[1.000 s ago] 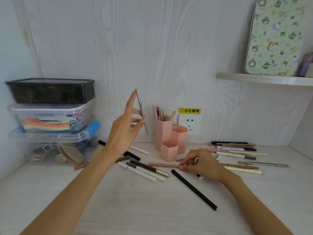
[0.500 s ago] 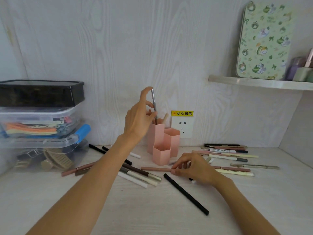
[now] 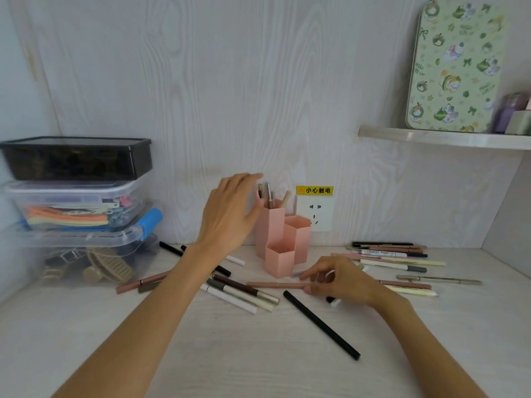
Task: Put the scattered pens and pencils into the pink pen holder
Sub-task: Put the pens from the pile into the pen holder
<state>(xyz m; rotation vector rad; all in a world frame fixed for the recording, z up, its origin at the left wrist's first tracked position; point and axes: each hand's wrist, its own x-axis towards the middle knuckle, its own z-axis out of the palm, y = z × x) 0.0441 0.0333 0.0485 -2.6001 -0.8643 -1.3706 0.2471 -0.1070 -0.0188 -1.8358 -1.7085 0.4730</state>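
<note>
The pink pen holder (image 3: 283, 239), 3 hexagonal tubes, stands upright by the wall; its tallest holds about 5 pens (image 3: 268, 193) pointing up. The left hand (image 3: 230, 214) hovers beside it, fingers spread and empty. The right hand (image 3: 342, 282) pinches a tan pencil (image 3: 275, 285) lying left-right on the desk (image 3: 230, 354).

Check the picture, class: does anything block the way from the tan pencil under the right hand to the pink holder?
Nothing visible does. The tan pencil lies just before the pink holder, with bare desk between.

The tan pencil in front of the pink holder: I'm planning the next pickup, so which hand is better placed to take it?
Right. The right hand already rests its fingertips on the tan pencil; the left hand is open, up beside the pink holder.
</note>
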